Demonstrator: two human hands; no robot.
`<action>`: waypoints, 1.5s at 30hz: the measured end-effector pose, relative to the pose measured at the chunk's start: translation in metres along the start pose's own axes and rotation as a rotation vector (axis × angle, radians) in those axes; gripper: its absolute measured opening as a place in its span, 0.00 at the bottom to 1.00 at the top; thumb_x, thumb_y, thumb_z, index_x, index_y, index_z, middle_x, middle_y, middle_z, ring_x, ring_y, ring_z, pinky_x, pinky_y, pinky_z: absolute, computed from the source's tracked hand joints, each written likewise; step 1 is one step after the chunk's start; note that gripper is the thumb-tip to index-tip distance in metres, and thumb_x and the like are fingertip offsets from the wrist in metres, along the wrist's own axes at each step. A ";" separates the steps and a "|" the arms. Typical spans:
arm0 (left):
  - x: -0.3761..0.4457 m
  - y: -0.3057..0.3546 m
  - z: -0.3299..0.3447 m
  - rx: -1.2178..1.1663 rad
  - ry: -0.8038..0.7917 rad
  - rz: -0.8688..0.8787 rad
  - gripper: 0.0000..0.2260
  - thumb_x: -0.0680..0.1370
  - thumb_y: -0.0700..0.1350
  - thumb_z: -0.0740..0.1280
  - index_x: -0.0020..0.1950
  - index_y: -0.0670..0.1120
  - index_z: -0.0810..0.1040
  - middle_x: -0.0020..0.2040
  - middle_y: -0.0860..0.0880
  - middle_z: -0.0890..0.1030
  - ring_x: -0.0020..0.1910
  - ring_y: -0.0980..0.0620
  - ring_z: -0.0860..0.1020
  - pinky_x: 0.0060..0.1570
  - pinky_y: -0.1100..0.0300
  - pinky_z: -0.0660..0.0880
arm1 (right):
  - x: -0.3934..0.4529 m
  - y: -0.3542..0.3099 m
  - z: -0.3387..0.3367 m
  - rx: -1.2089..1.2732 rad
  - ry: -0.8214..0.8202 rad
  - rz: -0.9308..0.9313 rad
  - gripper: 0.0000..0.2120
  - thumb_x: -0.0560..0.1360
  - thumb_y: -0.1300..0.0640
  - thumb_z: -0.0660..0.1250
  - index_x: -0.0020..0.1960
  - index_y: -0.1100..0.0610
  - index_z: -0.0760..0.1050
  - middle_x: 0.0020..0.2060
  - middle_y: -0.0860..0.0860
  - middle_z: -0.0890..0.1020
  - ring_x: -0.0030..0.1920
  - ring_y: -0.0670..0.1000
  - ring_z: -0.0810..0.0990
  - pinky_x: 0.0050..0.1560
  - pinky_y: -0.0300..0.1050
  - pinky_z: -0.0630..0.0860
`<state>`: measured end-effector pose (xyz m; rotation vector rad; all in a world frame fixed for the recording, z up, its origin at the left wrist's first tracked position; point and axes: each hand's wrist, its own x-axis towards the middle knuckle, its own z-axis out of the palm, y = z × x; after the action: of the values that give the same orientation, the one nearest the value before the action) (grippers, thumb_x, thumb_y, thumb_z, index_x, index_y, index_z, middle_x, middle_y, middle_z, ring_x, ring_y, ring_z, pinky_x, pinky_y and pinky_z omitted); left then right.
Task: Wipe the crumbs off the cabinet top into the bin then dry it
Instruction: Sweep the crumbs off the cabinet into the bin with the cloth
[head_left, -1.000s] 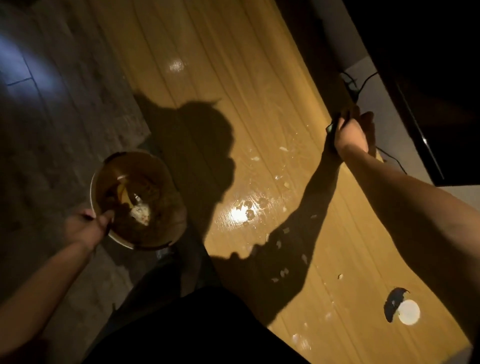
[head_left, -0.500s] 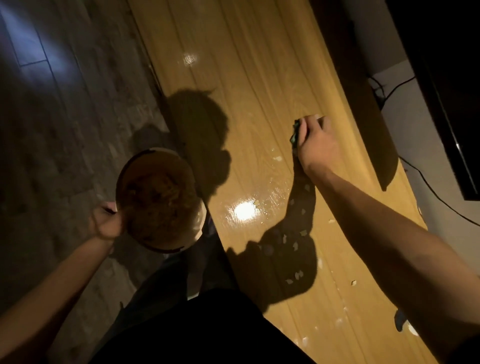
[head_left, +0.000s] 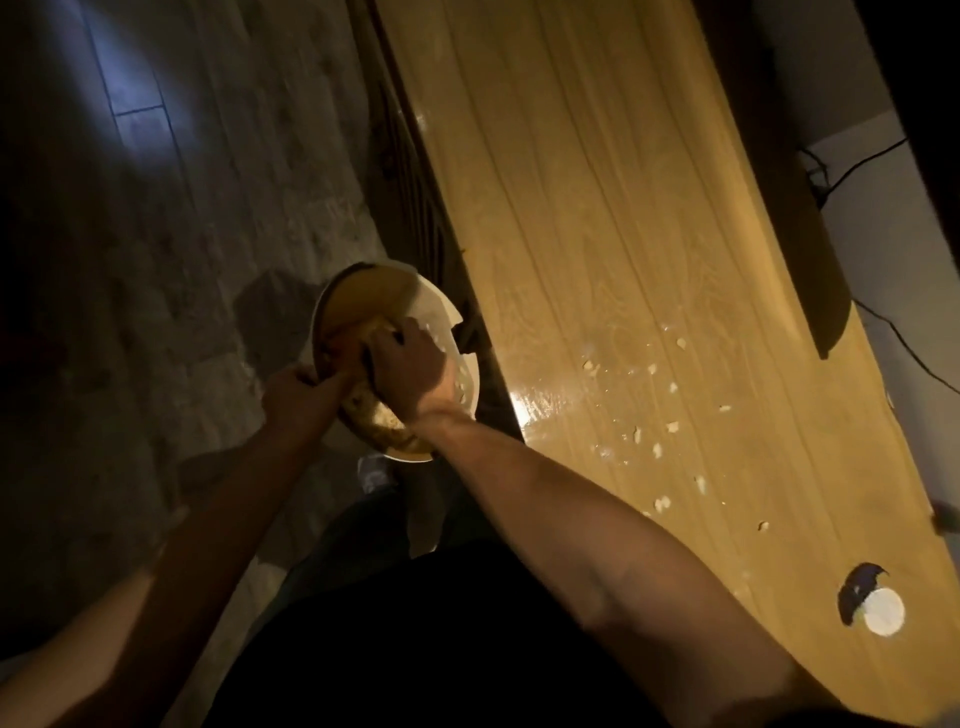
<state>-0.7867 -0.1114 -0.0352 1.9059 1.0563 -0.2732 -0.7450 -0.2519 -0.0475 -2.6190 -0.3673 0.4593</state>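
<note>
Your right hand (head_left: 410, 370) is down over the mouth of the bin (head_left: 462, 358), fingers curled closed around something dark, though what it is I cannot make out in this light. Your left hand (head_left: 298, 397) is clamped on the bin's near rim, holding it just beside the front edge of the cabinet top (head_left: 571, 182). The bin is round, pale-lined, with brownish scraps inside. Out on the glossy wood, pale crumbs (head_left: 657, 449) lie scattered to the right of the bright glare patch, well apart from both hands. Near the right edge a small white disc (head_left: 883, 612) sits on the top, and a dark cable (head_left: 883, 322) trails behind the cabinet along the wall
</note>
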 end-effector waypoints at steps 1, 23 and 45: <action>-0.001 0.000 -0.001 -0.022 0.011 0.006 0.12 0.67 0.48 0.78 0.33 0.46 0.76 0.30 0.50 0.76 0.30 0.55 0.75 0.25 0.67 0.70 | 0.000 0.002 -0.003 0.082 -0.016 0.053 0.13 0.81 0.54 0.65 0.65 0.55 0.77 0.61 0.58 0.78 0.59 0.61 0.79 0.53 0.51 0.75; -0.005 -0.001 0.010 0.066 -0.013 -0.090 0.21 0.61 0.59 0.73 0.36 0.42 0.74 0.36 0.41 0.78 0.35 0.42 0.77 0.34 0.51 0.75 | -0.045 0.280 -0.209 0.100 0.530 0.527 0.17 0.86 0.47 0.53 0.55 0.54 0.78 0.47 0.53 0.81 0.49 0.53 0.79 0.54 0.55 0.77; -0.026 -0.015 0.041 0.009 0.024 -0.044 0.14 0.74 0.36 0.73 0.34 0.42 0.71 0.25 0.52 0.78 0.32 0.57 0.78 0.33 0.62 0.75 | -0.054 0.331 -0.173 -0.181 0.430 0.504 0.19 0.87 0.44 0.49 0.64 0.53 0.73 0.56 0.58 0.76 0.55 0.58 0.77 0.53 0.53 0.77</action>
<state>-0.8052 -0.1555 -0.0531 1.8996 1.1158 -0.2812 -0.6698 -0.6213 -0.0452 -2.8786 0.4171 0.0028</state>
